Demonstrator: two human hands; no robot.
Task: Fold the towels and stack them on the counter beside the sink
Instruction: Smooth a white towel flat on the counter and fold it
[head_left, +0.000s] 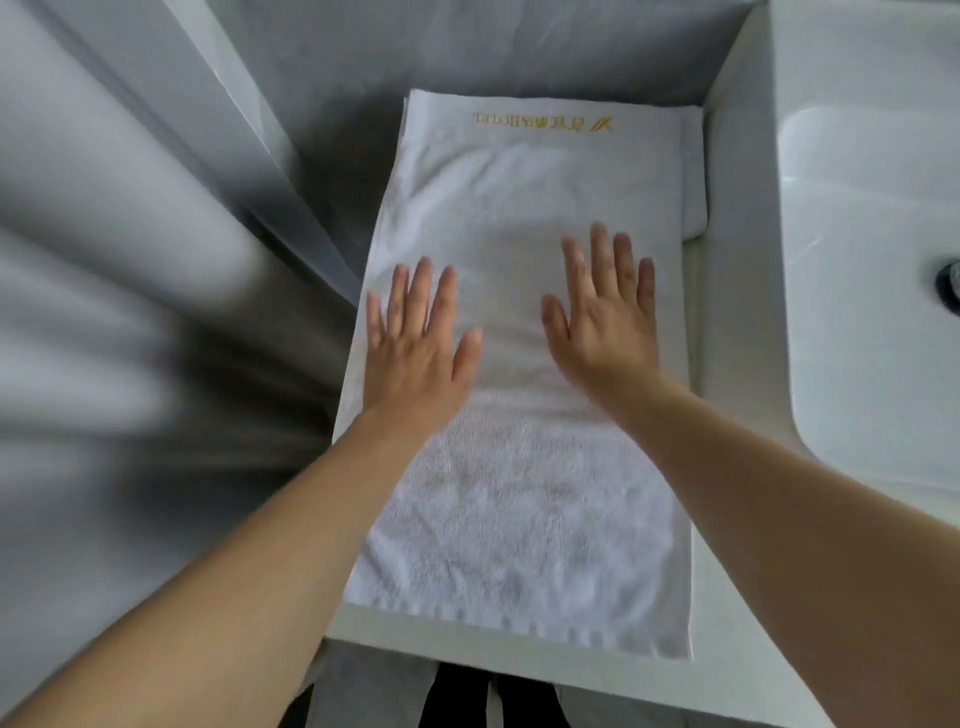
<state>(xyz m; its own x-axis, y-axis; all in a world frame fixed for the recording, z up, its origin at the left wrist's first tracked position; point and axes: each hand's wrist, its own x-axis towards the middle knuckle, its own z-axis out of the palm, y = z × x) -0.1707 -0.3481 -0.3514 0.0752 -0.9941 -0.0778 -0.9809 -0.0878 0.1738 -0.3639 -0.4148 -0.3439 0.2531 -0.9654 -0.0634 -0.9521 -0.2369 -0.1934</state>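
Towel (524, 499), white, lies lengthwise on the counter (737, 312) left of the sink (872, 260). Left hand (415, 343) and right hand (605, 317) rest flat on it, fingers spread, grasping nothing.

Hotel bathrm: sink (857, 218), logo towel (519, 218)

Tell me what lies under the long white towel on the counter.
At the far right a second folded towel peeks out from under the long towel, and white counter shows around it. Anything else beneath is covered.
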